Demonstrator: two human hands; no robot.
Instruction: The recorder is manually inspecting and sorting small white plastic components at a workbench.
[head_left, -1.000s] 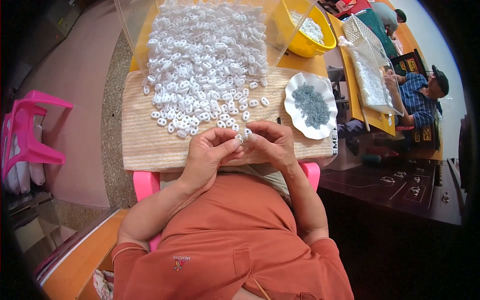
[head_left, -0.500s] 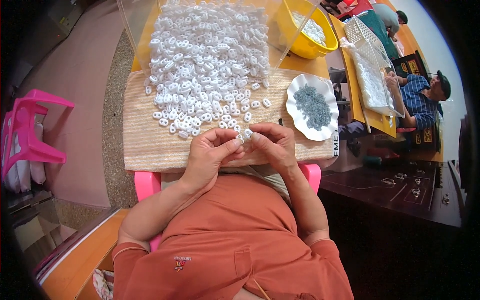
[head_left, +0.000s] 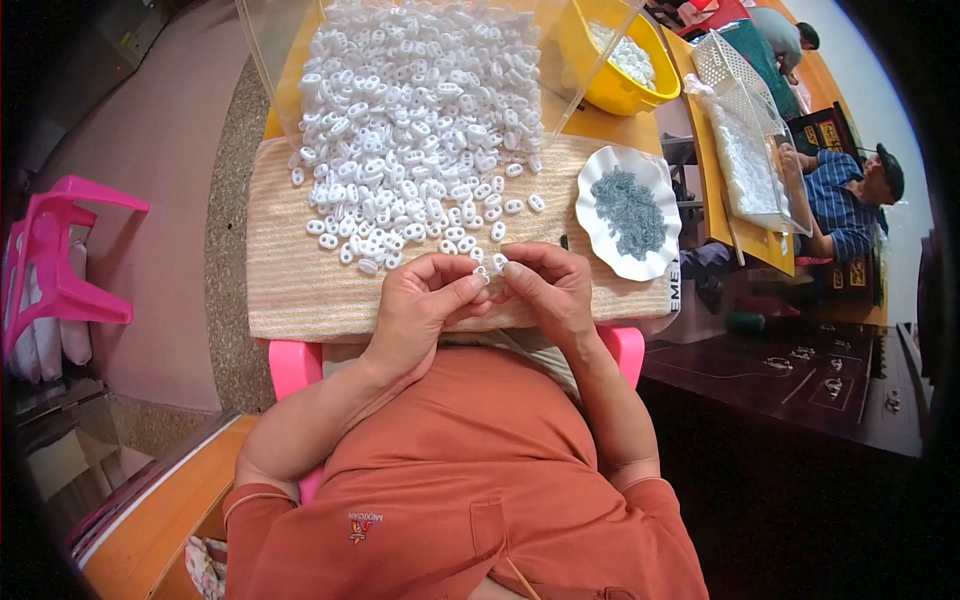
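Close together over the near edge of the cloth, my two hands each pinch a small white plastic part. Between the thumb and forefinger of my left hand (head_left: 428,303) is a white piece with small holes (head_left: 482,273). My right hand (head_left: 552,290) grips a white oval piece (head_left: 499,262) right beside it; whether the two touch I cannot tell. Just beyond my fingers spreads a large heap of white two-holed oval plastic pieces (head_left: 420,110). To the right, a white wavy-rimmed plate (head_left: 592,232) holds a pile of tiny grey pieces (head_left: 630,215), too small to make out singly.
A clear bin (head_left: 262,62) lies around the heap's far part on the striped cloth (head_left: 290,290). A yellow basin (head_left: 620,98) with white pieces stands at the far right. Beyond, a person in a blue striped shirt (head_left: 845,195) sits by a white basket (head_left: 725,65). A pink stool (head_left: 75,255) stands left.
Both hands stay almost in place, still pinching the white parts. The view has shifted very slightly.
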